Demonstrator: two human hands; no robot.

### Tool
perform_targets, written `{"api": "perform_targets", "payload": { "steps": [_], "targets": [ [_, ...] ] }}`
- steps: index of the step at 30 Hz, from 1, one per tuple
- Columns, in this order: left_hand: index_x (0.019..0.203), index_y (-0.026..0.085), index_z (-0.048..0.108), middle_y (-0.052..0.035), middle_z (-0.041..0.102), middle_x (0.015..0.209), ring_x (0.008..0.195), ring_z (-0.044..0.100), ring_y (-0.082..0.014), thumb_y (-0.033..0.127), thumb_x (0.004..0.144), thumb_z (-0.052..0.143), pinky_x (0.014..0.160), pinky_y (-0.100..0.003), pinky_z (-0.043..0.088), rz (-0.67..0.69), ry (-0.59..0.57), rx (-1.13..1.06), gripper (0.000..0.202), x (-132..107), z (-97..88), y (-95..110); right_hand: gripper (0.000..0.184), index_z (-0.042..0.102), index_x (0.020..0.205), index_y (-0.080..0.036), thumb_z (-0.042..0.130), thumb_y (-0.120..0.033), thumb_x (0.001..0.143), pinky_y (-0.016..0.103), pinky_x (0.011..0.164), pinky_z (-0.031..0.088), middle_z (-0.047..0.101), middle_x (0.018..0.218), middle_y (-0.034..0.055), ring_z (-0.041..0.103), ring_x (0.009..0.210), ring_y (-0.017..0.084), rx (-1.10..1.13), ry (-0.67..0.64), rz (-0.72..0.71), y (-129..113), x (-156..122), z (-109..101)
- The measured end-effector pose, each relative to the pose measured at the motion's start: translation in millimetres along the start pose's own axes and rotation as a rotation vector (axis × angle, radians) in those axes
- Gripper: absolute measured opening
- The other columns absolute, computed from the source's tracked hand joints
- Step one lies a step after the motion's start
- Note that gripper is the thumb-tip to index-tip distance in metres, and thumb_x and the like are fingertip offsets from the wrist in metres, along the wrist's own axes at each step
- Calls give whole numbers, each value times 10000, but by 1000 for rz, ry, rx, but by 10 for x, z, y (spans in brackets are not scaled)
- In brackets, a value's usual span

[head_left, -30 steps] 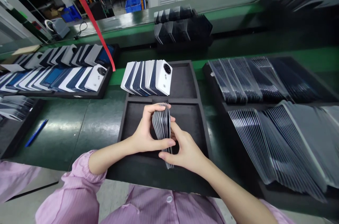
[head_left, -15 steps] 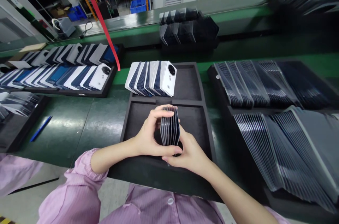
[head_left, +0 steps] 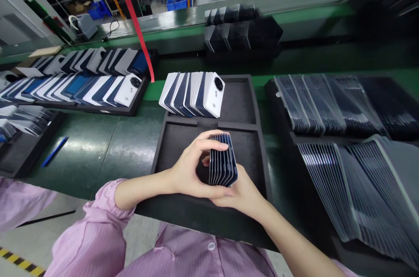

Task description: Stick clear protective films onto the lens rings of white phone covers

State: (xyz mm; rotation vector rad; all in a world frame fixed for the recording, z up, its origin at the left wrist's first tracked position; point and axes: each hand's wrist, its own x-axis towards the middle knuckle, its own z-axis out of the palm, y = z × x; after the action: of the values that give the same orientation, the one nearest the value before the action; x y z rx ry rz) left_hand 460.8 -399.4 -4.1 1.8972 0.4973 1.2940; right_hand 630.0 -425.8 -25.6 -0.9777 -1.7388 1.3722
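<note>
Over the front compartment of a black tray (head_left: 172, 148), I hold a stack of thin phone panels (head_left: 221, 165) on edge. They look dark, with glossy edges fanned slightly apart. My left hand (head_left: 190, 172) is closed round the stack, its fingers across the top and its thumb along the bottom. From the right and below, my right hand (head_left: 247, 192) grips the same stack; its fingers are mostly hidden behind the panels. In the tray's rear compartment leans a row of white and dark blue phone back covers (head_left: 214, 95), the front one showing a round black camera ring.
To the right, a black tray holds rows of clear-edged dark panels (head_left: 327, 181). On the left stand trays of white and blue covers (head_left: 126, 91) and a blue pen (head_left: 54, 151). More panels (head_left: 229, 34) stand behind. A red strip (head_left: 139, 34) hangs down at the back.
The stack has turned and tilted in my hands, so more of its dark faces and edges show. Both hands have shifted slightly right in view, and the camera has moved a little.
</note>
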Motion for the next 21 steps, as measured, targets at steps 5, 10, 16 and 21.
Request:
{"api": "perform_targets", "payload": {
  "steps": [5,10,16,21],
  "targets": [
    [1495,347,201,-148,476,1440,1267,561,-322,399,600,924,1016,-491,523,1,-1,-70,1152,-29,57,20,653,542,1222,-206,817,-291,635,442,861,563,685,1132,96,682,1012,335,20,52,-53,-1,17,-6],
    [1537,361,12,-135,558,1388,1239,599,-297,415,613,915,1042,-489,514,121,-51,-63,1293,-13,99,26,537,586,1183,-231,810,-281,697,459,868,579,689,1134,103,685,1020,344,-26,98,-79,15,2,-8],
    [1516,460,5,-76,573,1379,1232,613,-294,412,551,941,1040,-508,521,114,-116,-32,1345,-15,61,18,676,556,1314,-238,828,-285,697,519,1079,463,596,1365,122,561,1270,374,-32,94,-119,13,-1,-14],
    [1468,400,304,-78,576,1373,1260,592,-321,446,511,946,1075,-523,498,107,-100,-99,1154,8,19,30,630,570,1290,-250,820,-266,712,463,1006,521,654,1268,86,629,1175,329,56,87,-100,-46,2,-10]
  ]
}}
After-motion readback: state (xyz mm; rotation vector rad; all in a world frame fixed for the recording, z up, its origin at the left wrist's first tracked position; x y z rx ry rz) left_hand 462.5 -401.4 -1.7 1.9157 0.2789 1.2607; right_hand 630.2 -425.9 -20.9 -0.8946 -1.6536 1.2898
